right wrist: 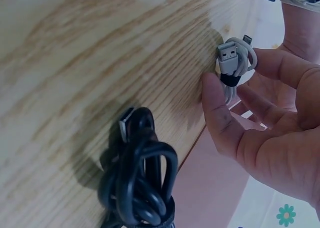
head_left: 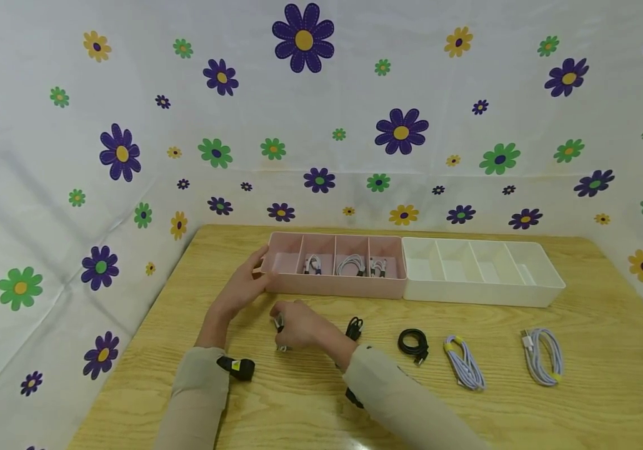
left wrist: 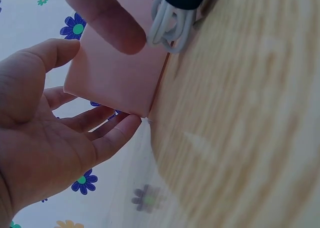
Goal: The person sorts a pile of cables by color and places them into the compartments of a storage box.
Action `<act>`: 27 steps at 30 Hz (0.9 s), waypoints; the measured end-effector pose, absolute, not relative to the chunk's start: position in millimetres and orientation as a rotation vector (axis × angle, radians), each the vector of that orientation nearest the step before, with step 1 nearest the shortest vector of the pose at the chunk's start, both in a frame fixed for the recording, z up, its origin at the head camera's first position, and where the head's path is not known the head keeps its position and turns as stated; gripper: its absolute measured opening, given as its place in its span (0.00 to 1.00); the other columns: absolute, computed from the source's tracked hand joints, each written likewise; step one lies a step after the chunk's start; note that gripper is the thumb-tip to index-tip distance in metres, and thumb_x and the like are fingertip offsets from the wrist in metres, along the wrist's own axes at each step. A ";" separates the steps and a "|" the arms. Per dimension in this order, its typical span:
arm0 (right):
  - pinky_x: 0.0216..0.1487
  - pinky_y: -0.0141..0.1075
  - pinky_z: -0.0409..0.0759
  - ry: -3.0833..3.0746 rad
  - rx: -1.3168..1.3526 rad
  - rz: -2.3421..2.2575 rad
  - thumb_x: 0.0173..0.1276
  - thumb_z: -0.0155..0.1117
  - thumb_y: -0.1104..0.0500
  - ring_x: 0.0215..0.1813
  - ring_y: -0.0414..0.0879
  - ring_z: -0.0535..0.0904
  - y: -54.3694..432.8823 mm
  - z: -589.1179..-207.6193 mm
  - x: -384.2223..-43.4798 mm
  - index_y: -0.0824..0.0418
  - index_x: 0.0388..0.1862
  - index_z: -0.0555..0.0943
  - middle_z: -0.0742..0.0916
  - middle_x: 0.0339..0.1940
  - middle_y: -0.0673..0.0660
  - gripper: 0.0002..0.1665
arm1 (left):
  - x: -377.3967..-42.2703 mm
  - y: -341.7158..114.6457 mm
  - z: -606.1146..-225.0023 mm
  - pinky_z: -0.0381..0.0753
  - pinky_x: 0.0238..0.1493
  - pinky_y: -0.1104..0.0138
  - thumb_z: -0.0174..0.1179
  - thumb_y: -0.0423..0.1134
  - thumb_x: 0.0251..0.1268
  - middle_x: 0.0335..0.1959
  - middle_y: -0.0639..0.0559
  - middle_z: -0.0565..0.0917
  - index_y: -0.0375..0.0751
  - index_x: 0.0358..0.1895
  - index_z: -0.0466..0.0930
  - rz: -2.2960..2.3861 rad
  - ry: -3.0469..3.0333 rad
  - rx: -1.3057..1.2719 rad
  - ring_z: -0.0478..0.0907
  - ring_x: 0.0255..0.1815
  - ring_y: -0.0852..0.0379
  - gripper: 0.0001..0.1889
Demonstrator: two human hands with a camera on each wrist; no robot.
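At the left end of the pink box [head_left: 332, 286], the left hand [head_left: 239, 290] rests loosely extended fingers against the wall. Just in front of this box, the right hand [head_left: 301, 324] pinches a white coiled cable [right wrist: 231, 63] between thumb and fingers; whether the cable touches the table [head_left: 597, 350] cannot be told. Three of the box's four compartments contain bundled cables [head_left: 350, 265], and a white box [head_left: 478, 292] adjoins on the right.
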State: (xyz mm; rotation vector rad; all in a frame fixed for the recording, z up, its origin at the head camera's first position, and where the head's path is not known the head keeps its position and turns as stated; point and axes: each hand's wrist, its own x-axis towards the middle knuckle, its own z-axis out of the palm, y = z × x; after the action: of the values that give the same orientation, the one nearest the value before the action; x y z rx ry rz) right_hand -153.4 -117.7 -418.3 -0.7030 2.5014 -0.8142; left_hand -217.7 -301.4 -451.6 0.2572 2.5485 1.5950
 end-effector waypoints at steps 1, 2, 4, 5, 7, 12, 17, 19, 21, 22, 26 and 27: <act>0.45 0.33 0.76 2.505 -0.709 -0.808 0.62 0.68 0.65 0.57 0.49 0.77 -117.7 -418.5 -153.4 0.60 0.63 0.77 0.85 0.50 0.56 0.28 | -217.5 -301.3 -451.7 0.73 0.63 0.45 0.52 0.40 0.76 0.78 0.35 0.54 0.50 0.81 0.46 1.596 2.546 0.258 0.65 0.70 0.33 0.36; 0.46 0.33 0.77 2.506 -0.716 -0.808 0.62 0.68 0.65 0.56 0.49 0.77 -117.7 -418.9 -153.5 0.61 0.62 0.78 0.85 0.50 0.56 0.28 | -217.2 -301.2 -451.7 0.73 0.63 0.45 0.52 0.40 0.76 0.78 0.35 0.54 0.49 0.81 0.46 1.596 2.543 0.260 0.64 0.71 0.33 0.36; 0.47 0.33 0.77 2.505 -0.724 -0.807 0.62 0.67 0.66 0.57 0.49 0.78 -117.5 -419.6 -153.7 0.61 0.62 0.78 0.86 0.51 0.56 0.27 | -216.7 -300.7 -451.5 0.73 0.63 0.45 0.52 0.41 0.76 0.78 0.35 0.54 0.49 0.81 0.46 1.594 2.540 0.261 0.64 0.71 0.33 0.36; 0.47 0.33 0.77 2.503 -0.726 -0.810 0.62 0.67 0.67 0.55 0.49 0.78 -117.4 -420.0 -154.0 0.61 0.62 0.78 0.85 0.51 0.57 0.27 | -216.4 -300.4 -451.3 0.73 0.63 0.45 0.52 0.41 0.76 0.78 0.35 0.54 0.49 0.81 0.46 1.595 2.538 0.262 0.64 0.71 0.33 0.36; 0.46 0.33 0.77 2.498 -0.727 -0.818 0.61 0.67 0.68 0.54 0.48 0.79 -117.0 -420.4 -154.5 0.62 0.62 0.78 0.85 0.51 0.57 0.27 | -216.0 -300.0 -450.9 0.73 0.63 0.45 0.53 0.41 0.75 0.78 0.35 0.54 0.49 0.81 0.46 1.598 2.536 0.262 0.64 0.71 0.33 0.37; 0.37 0.31 0.75 2.467 -0.698 -0.896 0.59 0.65 0.73 0.45 0.45 0.78 -114.8 -420.9 -155.5 0.63 0.60 0.78 0.85 0.50 0.59 0.28 | -215.7 -299.8 -449.6 0.72 0.64 0.44 0.53 0.42 0.75 0.77 0.36 0.57 0.50 0.81 0.47 1.610 2.534 0.272 0.65 0.70 0.34 0.36; 0.23 0.31 0.70 2.374 -0.591 -1.072 0.57 0.61 0.77 0.27 0.44 0.72 -109.9 -422.7 -156.5 0.68 0.55 0.79 0.84 0.38 0.60 0.24 | -214.7 -300.3 -448.4 0.73 0.63 0.44 0.53 0.42 0.76 0.77 0.36 0.57 0.49 0.81 0.46 1.603 2.537 0.282 0.66 0.69 0.34 0.36; 0.21 0.32 0.70 2.338 -0.540 -1.130 0.57 0.59 0.78 0.26 0.44 0.72 -106.9 -422.9 -157.6 0.69 0.54 0.79 0.83 0.37 0.61 0.24 | -214.5 -300.5 -448.2 0.73 0.63 0.45 0.53 0.42 0.76 0.77 0.37 0.57 0.49 0.81 0.46 1.599 2.535 0.284 0.66 0.69 0.34 0.36; 0.23 0.33 0.74 2.315 -0.505 -1.178 0.57 0.57 0.79 0.29 0.45 0.75 -103.6 -422.8 -159.4 0.71 0.55 0.79 0.83 0.40 0.62 0.25 | -214.3 -300.8 -448.2 0.73 0.63 0.45 0.53 0.42 0.76 0.77 0.36 0.57 0.49 0.81 0.45 1.594 2.537 0.286 0.66 0.69 0.34 0.37; 0.24 0.35 0.76 2.307 -0.492 -1.196 0.57 0.57 0.79 0.31 0.45 0.76 -102.1 -423.1 -160.5 0.72 0.55 0.78 0.83 0.41 0.62 0.25 | -214.4 -301.0 -448.6 0.73 0.63 0.45 0.52 0.42 0.76 0.77 0.35 0.56 0.48 0.81 0.44 1.584 2.542 0.294 0.66 0.69 0.34 0.37; 0.28 0.40 0.84 2.287 -0.474 -1.257 0.63 0.56 0.75 0.33 0.48 0.82 -97.5 -424.9 -163.9 0.73 0.56 0.79 0.84 0.43 0.63 0.21 | -214.1 -301.1 -448.6 0.72 0.64 0.44 0.52 0.42 0.77 0.78 0.35 0.55 0.47 0.81 0.43 1.574 2.548 0.295 0.65 0.70 0.33 0.37; 0.28 0.41 0.85 2.281 -0.470 -1.269 0.65 0.57 0.73 0.32 0.49 0.83 -96.8 -425.6 -164.5 0.73 0.55 0.79 0.84 0.43 0.63 0.19 | -214.1 -301.1 -448.7 0.72 0.64 0.44 0.52 0.42 0.77 0.78 0.34 0.54 0.46 0.81 0.43 1.574 2.548 0.297 0.65 0.71 0.33 0.37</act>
State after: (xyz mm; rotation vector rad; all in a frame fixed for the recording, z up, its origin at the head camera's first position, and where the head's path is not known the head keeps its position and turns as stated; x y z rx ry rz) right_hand -164.5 -96.8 -425.6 -0.4703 2.2814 -1.2691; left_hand -214.1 -301.1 -448.7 0.2972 2.5476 1.5741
